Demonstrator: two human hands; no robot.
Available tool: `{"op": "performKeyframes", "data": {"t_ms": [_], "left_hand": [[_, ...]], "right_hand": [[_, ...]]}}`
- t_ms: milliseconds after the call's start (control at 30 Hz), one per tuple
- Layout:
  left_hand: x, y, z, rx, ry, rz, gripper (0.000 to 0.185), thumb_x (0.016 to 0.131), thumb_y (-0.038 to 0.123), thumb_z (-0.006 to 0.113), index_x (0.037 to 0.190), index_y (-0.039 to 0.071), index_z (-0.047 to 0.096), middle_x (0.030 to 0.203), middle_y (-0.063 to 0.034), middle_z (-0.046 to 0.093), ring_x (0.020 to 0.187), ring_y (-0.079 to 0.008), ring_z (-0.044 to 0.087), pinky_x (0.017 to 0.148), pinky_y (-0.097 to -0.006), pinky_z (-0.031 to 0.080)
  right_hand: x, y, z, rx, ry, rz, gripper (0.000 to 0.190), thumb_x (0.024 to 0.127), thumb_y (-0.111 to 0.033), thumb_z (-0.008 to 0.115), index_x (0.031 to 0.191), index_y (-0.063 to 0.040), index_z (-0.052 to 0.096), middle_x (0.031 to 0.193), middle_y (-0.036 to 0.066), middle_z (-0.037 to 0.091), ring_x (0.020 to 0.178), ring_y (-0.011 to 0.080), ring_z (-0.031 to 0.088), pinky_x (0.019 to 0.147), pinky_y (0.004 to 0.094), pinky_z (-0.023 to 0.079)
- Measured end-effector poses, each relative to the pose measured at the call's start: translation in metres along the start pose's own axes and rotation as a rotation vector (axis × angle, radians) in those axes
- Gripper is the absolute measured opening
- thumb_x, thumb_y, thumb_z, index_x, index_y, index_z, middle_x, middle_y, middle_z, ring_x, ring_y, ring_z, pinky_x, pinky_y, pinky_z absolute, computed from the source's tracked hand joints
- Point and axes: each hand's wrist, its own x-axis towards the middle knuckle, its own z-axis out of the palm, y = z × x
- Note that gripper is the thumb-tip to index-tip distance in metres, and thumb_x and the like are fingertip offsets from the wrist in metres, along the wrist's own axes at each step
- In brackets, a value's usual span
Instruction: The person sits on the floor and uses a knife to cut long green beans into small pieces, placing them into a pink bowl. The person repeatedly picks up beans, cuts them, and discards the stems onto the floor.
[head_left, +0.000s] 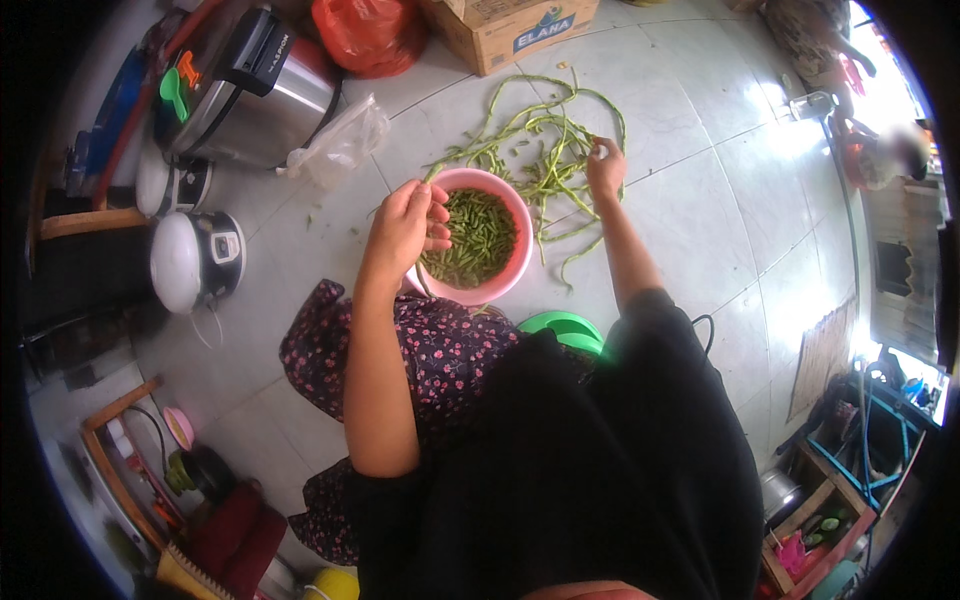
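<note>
Held upright in my left hand (409, 225), a green long bean (433, 174) pokes out above the thumb and hangs below the palm. That hand is at the left rim of a pink plastic tub (523, 217), which holds many short cut bean pieces (476, 236). My right hand (606, 169) is over the right side of a loose pile of long beans (551, 157) on the tiled floor. Its fingers are curled around something small and whitish, too small to identify; whether it also grips a bean I cannot tell.
A cardboard box (517, 34) and a red plastic bag (369, 37) stand beyond the beans. On the left are a clear plastic bag (341, 146), a steel-sided appliance (259, 112) and a rice cooker (199, 259). A green plastic item (566, 326) lies near my lap.
</note>
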Motion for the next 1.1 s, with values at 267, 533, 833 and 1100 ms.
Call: {"op": "performKeyframes", "data": {"t_ms": [267, 533, 833, 1100], "left_hand": [[0.003, 0.0, 0.001, 0.017, 0.051, -0.057, 0.03, 0.102, 0.024, 0.036, 0.096, 0.002, 0.055, 0.078, -0.0042, 0.055, 0.063, -0.011, 0.057, 0.057, -0.0259, 0.054], [0.016, 0.009, 0.019, 0.061, 0.005, -0.059, 0.03, 0.102, 0.024, 0.036, 0.097, 0.001, 0.055, 0.079, -0.0044, 0.055, 0.063, -0.0114, 0.057, 0.059, -0.0267, 0.055], [0.014, 0.021, 0.031, 0.021, -0.105, 0.042, 0.032, 0.102, 0.024, 0.035, 0.098, 0.0, 0.055, 0.083, -0.0077, 0.06, 0.072, -0.0139, 0.061, 0.065, -0.0292, 0.056], [0.012, 0.022, 0.028, -0.353, 0.042, 0.168, 0.031, 0.103, 0.026, 0.033, 0.105, 0.0, 0.05, 0.109, -0.0195, 0.061, 0.095, -0.0305, 0.065, 0.083, -0.042, 0.054]], "right_hand": [[0.056, 0.057, -0.003, -0.354, -0.031, 0.497, 0.027, 0.081, -0.025, 0.067, 0.104, -0.01, 0.067, 0.104, 0.014, 0.068, 0.099, 0.0307, 0.064, 0.085, 0.0413, 0.05], [0.019, 0.083, 0.012, -0.289, -0.115, 0.479, 0.026, 0.082, -0.026, 0.068, 0.1, -0.006, 0.066, 0.097, 0.016, 0.069, 0.094, 0.0318, 0.065, 0.081, 0.0424, 0.051], [-0.003, -0.032, -0.071, 0.388, -0.376, 0.176, 0.023, 0.09, -0.019, 0.062, 0.104, -0.001, 0.064, 0.084, 0.006, 0.071, 0.061, 0.0113, 0.059, 0.056, 0.0289, 0.047], [-0.075, -0.169, -0.119, 0.61, -0.683, 0.127, 0.023, 0.089, -0.019, 0.062, 0.101, 0.0, 0.066, 0.067, -0.001, 0.06, 0.044, 0.0031, 0.042, 0.04, 0.0216, 0.033]]}}
